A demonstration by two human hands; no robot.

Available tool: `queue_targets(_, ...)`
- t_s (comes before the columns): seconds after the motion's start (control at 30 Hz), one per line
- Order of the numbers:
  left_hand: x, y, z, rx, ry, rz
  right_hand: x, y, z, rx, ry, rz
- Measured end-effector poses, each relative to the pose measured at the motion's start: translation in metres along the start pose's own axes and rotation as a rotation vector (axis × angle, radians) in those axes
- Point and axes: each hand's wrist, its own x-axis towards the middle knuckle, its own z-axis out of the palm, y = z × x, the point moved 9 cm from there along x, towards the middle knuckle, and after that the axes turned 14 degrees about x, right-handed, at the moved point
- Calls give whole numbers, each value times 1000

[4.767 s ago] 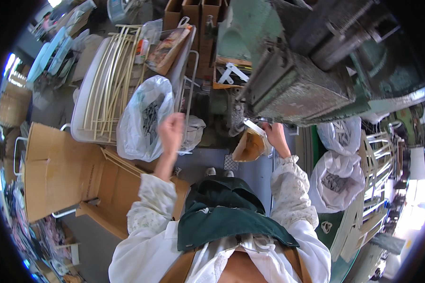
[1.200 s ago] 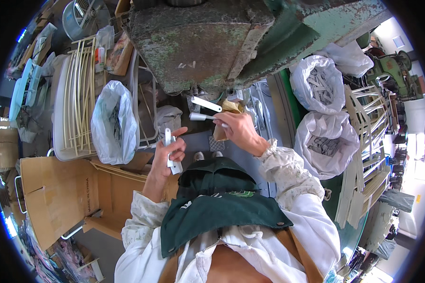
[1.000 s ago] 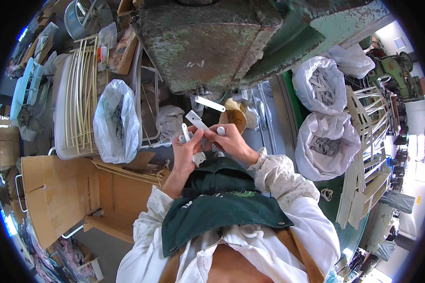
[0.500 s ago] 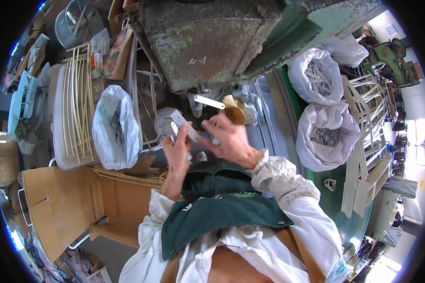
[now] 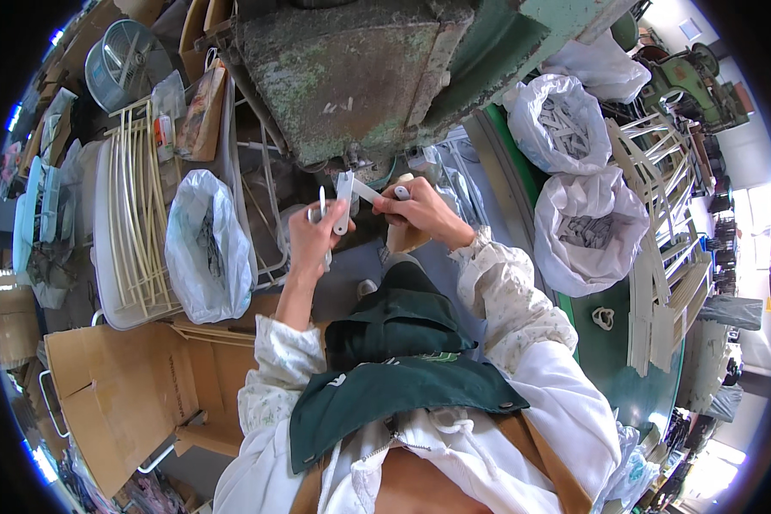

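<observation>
My left hand is closed on a flat white metal strip with rounded end and a hole. A second pale strip end sticks up between its fingers. My right hand grips another white strip, whose far end meets or overlaps the top of the left hand's strip. A small rounded end with a hole shows at the right fingers; whether it belongs to the same strip I cannot tell. Both hands are just below the lower edge of a worn green machine.
A plastic bag of grey metal pieces stands at left, beside a tray of pale curved rods. Two more white bags of strips stand at right, near stacked frames. An open cardboard box lies lower left.
My right hand, blurred with spread fingers before, has closed on a white strip. The left hand's strip has turned more upright. The view has shifted slightly.
</observation>
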Motion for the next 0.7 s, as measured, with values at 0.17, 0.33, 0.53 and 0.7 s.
queue_targets(0.17,-7,-4,-11,-21,48,-17,-2,-1,5,128,-32,70)
queue_targets(0.33,-7,-12,-15,-81,90,-39,-5,3,5,100,-27,118)
queue_targets(0.53,-6,-6,-12,-115,89,-55,-3,2,2,114,2,101)
queue_targets(0.7,-17,26,-2,-6,-104,66,-21,-21,-6,182,19,79)
